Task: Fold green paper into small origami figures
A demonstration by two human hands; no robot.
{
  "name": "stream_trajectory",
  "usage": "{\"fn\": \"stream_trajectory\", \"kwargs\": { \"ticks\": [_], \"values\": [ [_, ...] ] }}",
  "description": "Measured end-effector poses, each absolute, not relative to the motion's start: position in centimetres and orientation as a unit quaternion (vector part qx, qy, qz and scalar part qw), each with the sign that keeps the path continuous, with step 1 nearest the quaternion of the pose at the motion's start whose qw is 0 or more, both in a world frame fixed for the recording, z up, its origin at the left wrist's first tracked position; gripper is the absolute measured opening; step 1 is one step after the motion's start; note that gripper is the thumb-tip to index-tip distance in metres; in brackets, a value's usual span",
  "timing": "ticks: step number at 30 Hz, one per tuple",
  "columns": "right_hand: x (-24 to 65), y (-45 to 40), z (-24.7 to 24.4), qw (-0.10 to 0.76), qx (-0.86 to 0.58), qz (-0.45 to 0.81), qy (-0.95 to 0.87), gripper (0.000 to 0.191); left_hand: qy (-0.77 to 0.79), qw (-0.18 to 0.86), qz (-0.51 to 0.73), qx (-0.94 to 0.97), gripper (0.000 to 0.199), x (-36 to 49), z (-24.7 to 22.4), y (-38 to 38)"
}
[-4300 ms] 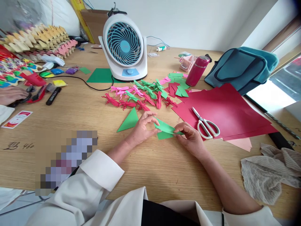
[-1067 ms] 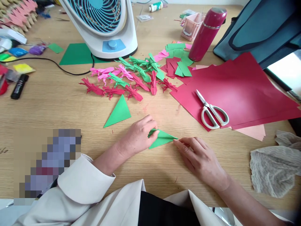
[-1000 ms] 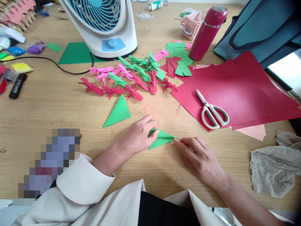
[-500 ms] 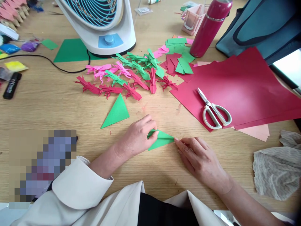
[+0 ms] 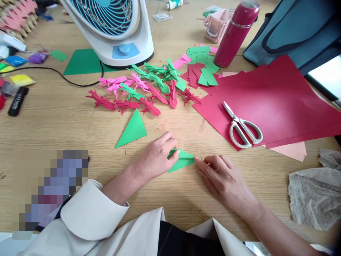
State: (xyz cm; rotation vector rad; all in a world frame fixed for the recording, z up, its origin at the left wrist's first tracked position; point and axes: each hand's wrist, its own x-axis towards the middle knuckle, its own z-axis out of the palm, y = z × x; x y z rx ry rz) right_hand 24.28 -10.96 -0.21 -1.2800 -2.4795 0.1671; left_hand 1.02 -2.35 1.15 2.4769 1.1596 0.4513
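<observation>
A small folded green paper (image 5: pixel 183 160), tapering to a point on the right, lies at the table's front between my hands. My left hand (image 5: pixel 158 153) pinches its wide left end between thumb and fingers, hiding that end. At the pointed tip, my right hand (image 5: pixel 226 185) presses with the index finger, its other fingers curled beneath. A green paper triangle (image 5: pixel 133 131) rests apart, up and left of my left hand. Behind it lies a heap of folded paper figures in red, pink and green, among them a red paper figure (image 5: pixel 173 95).
White-handled scissors (image 5: pixel 241 128) lie on red paper sheets (image 5: pixel 271 92) at right. A magenta bottle (image 5: pixel 236 35) and a white fan (image 5: pixel 128 53) stand behind. Grey cloth (image 5: pixel 314 199) lies at far right, a black marker (image 5: pixel 18 101) at left, beyond a blurred phone-like object (image 5: pixel 53 192).
My right fingertip has slid slightly left along the green paper's tip. My left hand keeps its pinch. The whole view has shifted a little.
</observation>
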Motion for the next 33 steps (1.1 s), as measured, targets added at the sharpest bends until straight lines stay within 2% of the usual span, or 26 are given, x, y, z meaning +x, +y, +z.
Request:
{"fn": "stream_trajectory", "kwargs": {
  "ticks": [9, 20, 24, 29, 33],
  "values": [
    [23.8, -10.7, -0.3, 0.178, -0.461, 0.078, -0.866, 0.042, 0.420, 0.178, 0.154, 0.877, 0.009, 1.2, 1.1, -2.4],
    [23.2, -10.6, 0.0, 0.130, -0.481, 0.074, -0.864, 0.044, 0.420, 0.172, 0.171, 0.874, 0.007, 1.3, 0.9, -2.4],
    [23.1, -10.5, 0.0, 0.113, -0.485, 0.067, -0.865, 0.045, 0.421, 0.168, 0.186, 0.872, 0.012, 1.2, 1.0, -2.5],
    [23.0, -10.5, 0.1, 0.109, -0.488, 0.075, -0.863, 0.045, 0.401, 0.067, 0.208, 0.889, 0.018, 0.7, 1.4, -4.2],
    [23.0, -10.4, 0.0, 0.111, -0.483, 0.080, -0.865, 0.046, 0.314, 0.019, 0.188, 0.930, 0.030, 0.4, 1.2, -6.3]
  ]
}}
